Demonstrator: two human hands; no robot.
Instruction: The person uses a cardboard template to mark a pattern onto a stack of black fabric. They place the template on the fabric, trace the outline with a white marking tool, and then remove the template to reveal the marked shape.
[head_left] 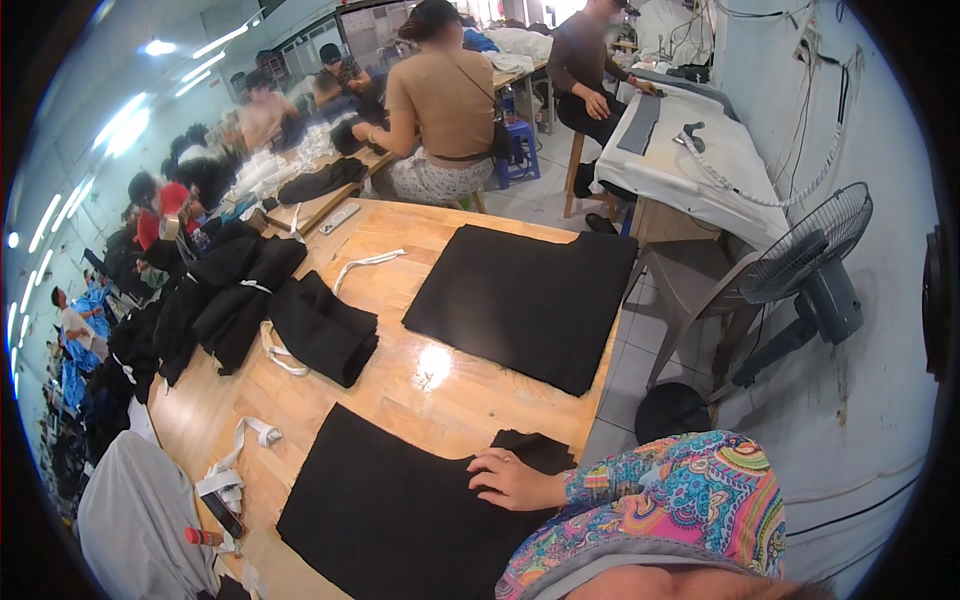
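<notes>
My right hand (512,480) rests palm down on a black fabric panel (375,500) at the near edge of the wooden table (430,405). Its fingers are slightly bent and apart, with a ring on one. Just beyond the hand, a black fabric corner (540,448) shows; whether it belongs to the same panel I cannot tell. A stack of black cut panels (525,300) lies flat at the table's far right. My left hand is not in view.
At the left lie tied black bundles (240,300), a folded black piece (325,325), white strips (240,455) and a red-capped item (203,537). A grey cloth-covered shape (145,520) borders the near left. A fan (820,270) and chair (690,280) stand right. Several people work beyond.
</notes>
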